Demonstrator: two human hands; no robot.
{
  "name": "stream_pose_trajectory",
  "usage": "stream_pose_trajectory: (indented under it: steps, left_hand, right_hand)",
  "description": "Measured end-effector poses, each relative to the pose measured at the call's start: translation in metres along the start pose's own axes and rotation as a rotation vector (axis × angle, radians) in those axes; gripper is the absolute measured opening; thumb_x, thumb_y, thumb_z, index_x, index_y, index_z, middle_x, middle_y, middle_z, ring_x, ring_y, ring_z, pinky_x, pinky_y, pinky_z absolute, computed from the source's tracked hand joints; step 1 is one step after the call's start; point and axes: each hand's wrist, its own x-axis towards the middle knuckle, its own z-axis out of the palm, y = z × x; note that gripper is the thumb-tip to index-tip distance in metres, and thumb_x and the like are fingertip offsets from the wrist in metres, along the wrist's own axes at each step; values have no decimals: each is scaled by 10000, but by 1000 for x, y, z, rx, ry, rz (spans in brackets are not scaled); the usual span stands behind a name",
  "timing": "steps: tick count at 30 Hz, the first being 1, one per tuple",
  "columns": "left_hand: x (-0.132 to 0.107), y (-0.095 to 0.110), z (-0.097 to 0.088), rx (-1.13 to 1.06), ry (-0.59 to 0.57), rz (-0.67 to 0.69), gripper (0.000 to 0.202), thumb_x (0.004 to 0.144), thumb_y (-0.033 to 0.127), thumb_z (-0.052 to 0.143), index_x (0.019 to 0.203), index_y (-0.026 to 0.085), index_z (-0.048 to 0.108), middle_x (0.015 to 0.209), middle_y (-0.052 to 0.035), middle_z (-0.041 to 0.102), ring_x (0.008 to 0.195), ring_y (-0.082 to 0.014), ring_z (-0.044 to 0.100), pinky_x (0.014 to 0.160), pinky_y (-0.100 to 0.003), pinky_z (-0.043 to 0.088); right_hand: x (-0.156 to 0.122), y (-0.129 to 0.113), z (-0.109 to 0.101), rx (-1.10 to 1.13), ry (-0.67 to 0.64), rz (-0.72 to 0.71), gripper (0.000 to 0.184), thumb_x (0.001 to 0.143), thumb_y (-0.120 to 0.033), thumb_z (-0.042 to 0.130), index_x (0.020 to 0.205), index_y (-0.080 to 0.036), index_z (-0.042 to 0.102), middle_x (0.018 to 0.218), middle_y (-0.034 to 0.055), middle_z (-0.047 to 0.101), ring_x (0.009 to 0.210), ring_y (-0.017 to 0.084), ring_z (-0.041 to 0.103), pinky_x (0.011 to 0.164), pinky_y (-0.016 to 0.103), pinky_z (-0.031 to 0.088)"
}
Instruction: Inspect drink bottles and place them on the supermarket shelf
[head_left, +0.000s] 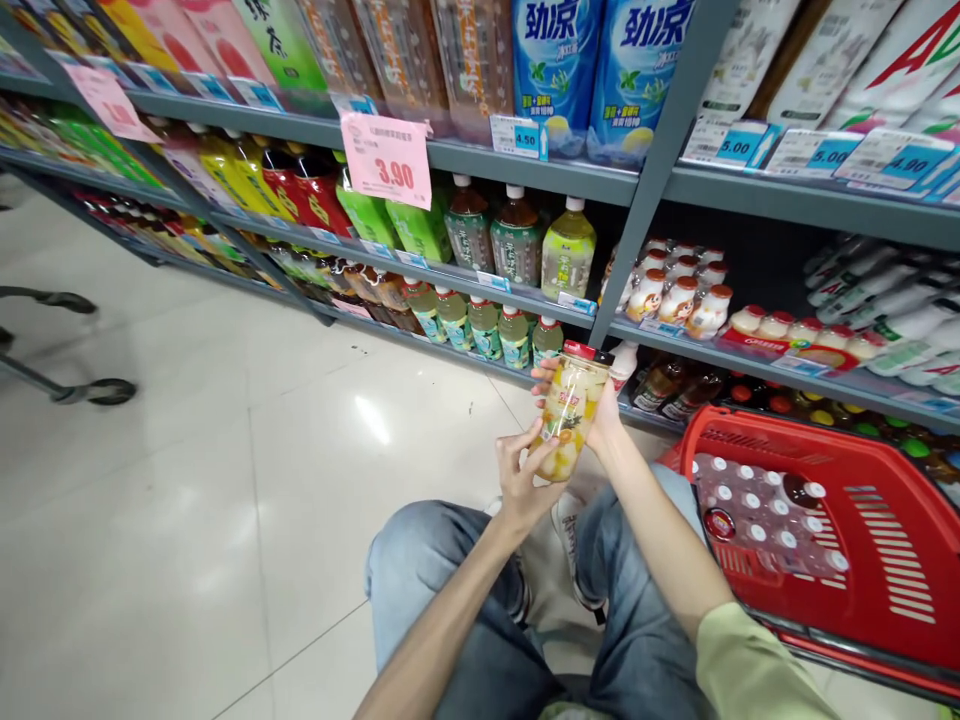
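Both of my hands hold a jar of fruit pieces (568, 415) with a red lid, tilted slightly, above my knees. My left hand (521, 470) grips its lower left side, with the thumb and fingers around the base. My right hand (602, 415) wraps the right side from behind, and its fingertips show at the jar's left edge. Yellow and pale chunks show through the clear wall, with a printed label in front. Beyond the jar, small drink bottles (484, 328) stand on the lowest shelf.
A red shopping basket (885, 500) at my right holds a pack of clear bottles (757, 510) and a dark-lidded jar (720, 523). Shelves (615, 185) of drinks run across the front. Pink price signs (386, 160) hang from them. Cart wheels (112, 391) stand on the tiled floor (187, 480) at left.
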Motion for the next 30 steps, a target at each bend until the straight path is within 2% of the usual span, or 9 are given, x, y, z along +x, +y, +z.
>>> stream_pose_trajectory:
  steps: [5,13,22,25,28,30]
  left_hand:
    - [-1,-2,-4,70,18,134,411,833,109,789,1203,218,648,1249,-133,635,1006,-244,604,819,-357,513]
    - [-1,-3,0,49,-13,121,462,793,81,805,1205,206,638,1267,-154,665,1012,-257,624,817,-367,515]
    - [-2,-5,2,1,20,95,421,802,129,816,1128,198,559,1205,-161,709,998,-261,666,790,-371,533]
    - [-2,-6,2,4,12,83,420,800,123,807,1133,193,561,1209,-157,708,972,-250,650,792,-370,535]
    - [-5,-8,1,14,-15,88,406,811,82,765,1156,183,574,1230,-166,709,971,-248,642,803,-373,543]
    - [-7,-9,-3,10,-44,97,386,836,64,718,1178,174,578,1250,-177,711,996,-252,656,813,-376,554]
  right_hand:
    - [-1,-1,1,148,52,23,522,940,-561,362,943,-182,720,981,130,763,775,221,677,688,313,608]
    - [-1,-2,-5,200,94,22,530,978,-402,275,914,-164,744,898,119,778,713,200,676,650,301,598]
    - [-3,-3,-3,126,121,-2,494,949,-508,369,918,-174,732,919,120,768,704,205,679,676,329,603]
    - [-2,-5,0,150,206,16,511,947,-538,359,922,-181,724,827,106,754,728,230,701,658,344,608]
    - [-1,-3,2,168,361,34,606,933,-652,329,900,-186,715,718,109,727,739,272,722,618,375,609]
    - [-1,3,3,116,423,-18,663,899,-742,345,879,-191,713,671,110,714,714,288,726,582,386,600]
